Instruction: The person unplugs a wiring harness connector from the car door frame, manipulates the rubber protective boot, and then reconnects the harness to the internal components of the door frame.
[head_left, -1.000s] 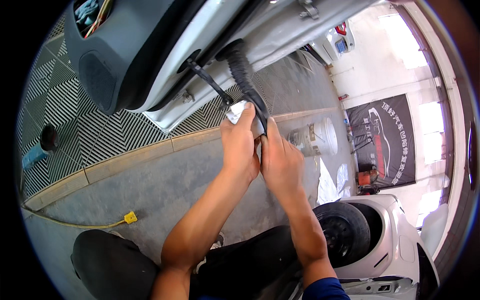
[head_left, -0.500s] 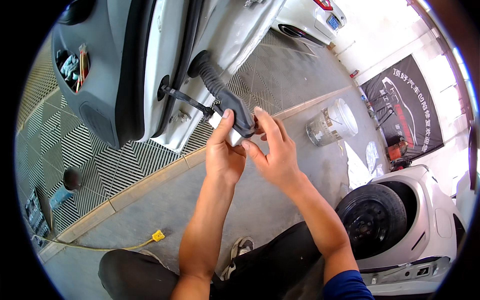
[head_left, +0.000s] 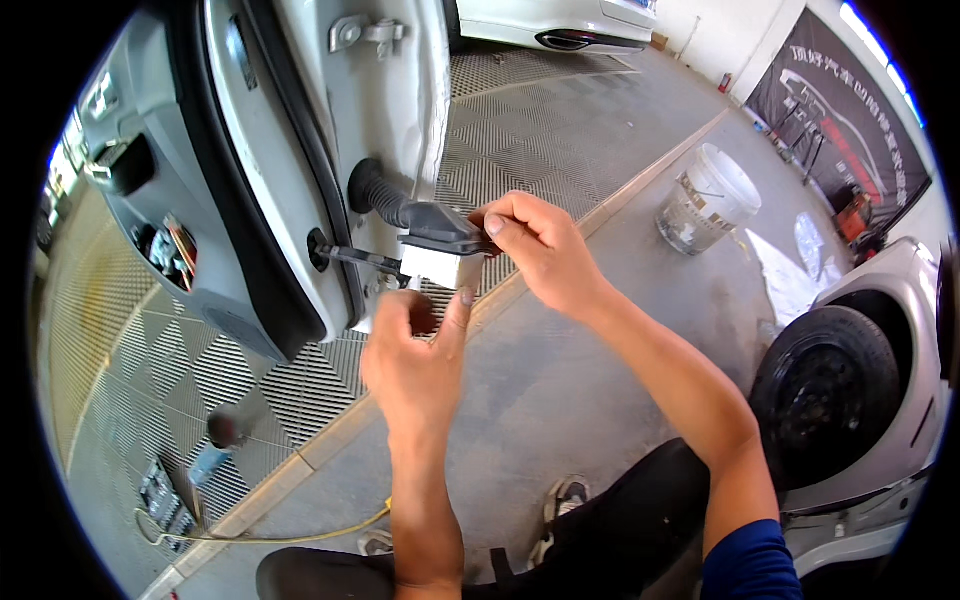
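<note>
A ribbed black rubber boot (head_left: 383, 196) runs from the edge of the white car door (head_left: 395, 110) to a wide black cover on a white wiring connector (head_left: 432, 266). My right hand (head_left: 545, 250) pinches the right end of the black cover between thumb and fingers. Just below the connector is my left hand (head_left: 415, 355), thumb and fingers apart; its thumb tip is at the connector's lower right corner, and whether it touches cannot be told. A black door check strap (head_left: 355, 257) sticks out of the door beside the connector.
On the floor stand a dirty white bucket (head_left: 705, 205) and, at lower left, a tool case (head_left: 165, 500) near a blue-and-dark cylindrical object (head_left: 212, 460). A yellow cable (head_left: 290, 540) crosses the floor near my knee. At right, a car body part holds a spare wheel (head_left: 825, 395).
My left hand has let go of the connector and dropped below it. My right hand has moved up to the cover's end. The view has shifted, with the door now farther left.
</note>
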